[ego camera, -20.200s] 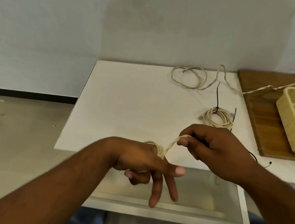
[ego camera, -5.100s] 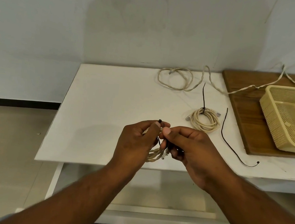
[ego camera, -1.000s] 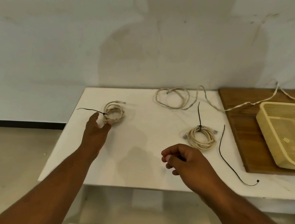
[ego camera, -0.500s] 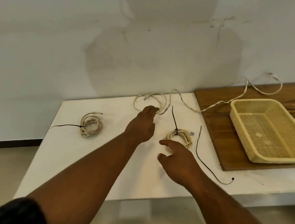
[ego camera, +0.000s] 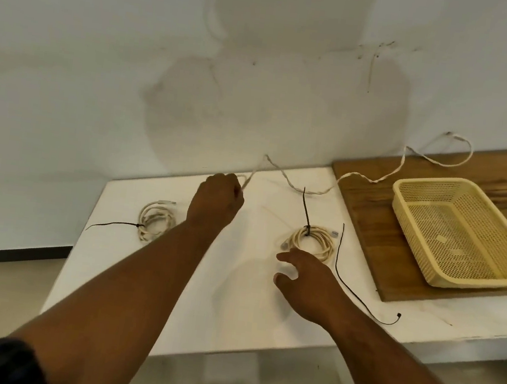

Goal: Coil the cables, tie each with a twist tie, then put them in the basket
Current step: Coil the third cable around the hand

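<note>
Cream twisted cable (ego camera: 283, 176) gripped in left hand (ego camera: 216, 200), fingers curled; right hand (ego camera: 308, 281) fingers spread.

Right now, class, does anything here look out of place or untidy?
Yes: one cable straggles uncoiled from the left hand across the wooden board behind the basket; the two other cables lie coiled and tied.

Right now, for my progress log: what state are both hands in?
Left hand: gripping the loose cable.
Right hand: open, holding nothing.
</note>
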